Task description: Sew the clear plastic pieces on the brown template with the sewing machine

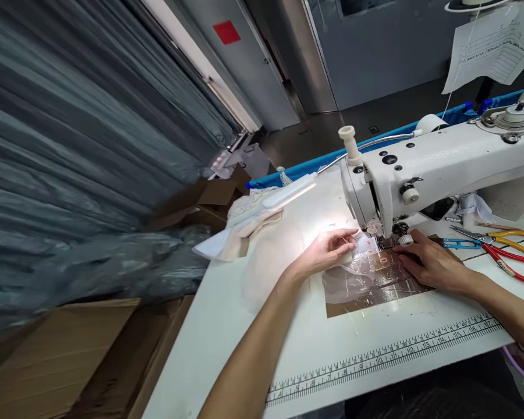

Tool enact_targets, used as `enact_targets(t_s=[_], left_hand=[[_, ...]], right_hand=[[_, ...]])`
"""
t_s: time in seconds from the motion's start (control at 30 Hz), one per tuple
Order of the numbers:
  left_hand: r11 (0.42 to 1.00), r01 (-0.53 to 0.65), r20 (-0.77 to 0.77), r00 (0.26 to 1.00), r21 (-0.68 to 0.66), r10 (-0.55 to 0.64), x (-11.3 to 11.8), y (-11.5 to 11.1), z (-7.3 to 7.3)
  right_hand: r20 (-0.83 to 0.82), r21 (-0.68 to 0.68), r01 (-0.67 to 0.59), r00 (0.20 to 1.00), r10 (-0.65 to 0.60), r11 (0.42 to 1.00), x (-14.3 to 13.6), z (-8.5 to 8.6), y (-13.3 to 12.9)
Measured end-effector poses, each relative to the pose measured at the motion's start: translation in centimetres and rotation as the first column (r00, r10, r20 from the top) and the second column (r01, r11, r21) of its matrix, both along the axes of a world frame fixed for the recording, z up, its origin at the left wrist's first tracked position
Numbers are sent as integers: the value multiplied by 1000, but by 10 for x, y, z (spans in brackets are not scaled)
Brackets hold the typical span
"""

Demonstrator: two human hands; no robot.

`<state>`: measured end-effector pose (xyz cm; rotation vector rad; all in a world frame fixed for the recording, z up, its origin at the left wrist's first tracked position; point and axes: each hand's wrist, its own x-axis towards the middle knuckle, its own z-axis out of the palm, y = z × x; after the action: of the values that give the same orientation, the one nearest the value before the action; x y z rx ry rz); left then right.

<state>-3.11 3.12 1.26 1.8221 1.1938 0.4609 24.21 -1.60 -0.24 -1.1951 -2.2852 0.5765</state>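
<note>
A white sewing machine (pixel 454 163) stands on the right, its needle area over a brown, plastic-covered plate (pixel 349 307). My left hand (pixel 325 253) is left of the presser foot, fingers closed on the edge of a thin white fabric (pixel 347 282). A small white piece with red marks (pixel 367 245) lies by those fingertips. Right of the foot, my right hand (pixel 434 265) has its fingers bent and close together; what lies between them is too small to make out. Blue thread snips (pixel 460 243) lie behind this hand.
Red-handled pliers (pixel 506 265) and yellow-handled pliers (pixel 513 240) lie at right. A lit lamp (pixel 288 195) on a bendable neck shines over pale cloth (pixel 273 256). A printed ruler (pixel 379 361) runs along the table's front edge. Cardboard boxes (pixel 70 349) stand at left.
</note>
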Motion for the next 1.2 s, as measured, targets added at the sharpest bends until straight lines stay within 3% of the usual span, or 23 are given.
enact_targets(t_s=[0.37, 0.57, 0.67, 0.77, 0.93, 1.03, 1.2], left_hand=[[988, -31, -78, 996, 151, 43, -2, -8, 7], [945, 63, -272, 962, 320, 28, 16, -16, 13], [930, 77, -258, 966, 360, 20, 27, -18, 6], [964, -3, -106, 994, 266, 32, 31, -17, -2], [992, -123, 156, 979, -41, 128, 24, -12, -8], [977, -138, 215, 962, -160, 171, 19, -9, -6], [966, -117, 241, 955, -229, 172, 19, -8, -1]], right_hand=[[8, -14, -16, 1000, 16, 1000, 2, -1, 1], [-18, -2, -36, 999, 36, 999, 1, 0, -2], [-61, 11, -16, 998, 16, 1000, 0, 2, -2], [-94, 80, 48, 995, -41, 996, 2, 3, 2], [-39, 152, 154, 988, -150, 976, 27, 8, 9], [31, 168, 154, 986, -162, 974, 53, 9, 4], [161, 218, 156, 968, -193, 964, 83, -3, -4]])
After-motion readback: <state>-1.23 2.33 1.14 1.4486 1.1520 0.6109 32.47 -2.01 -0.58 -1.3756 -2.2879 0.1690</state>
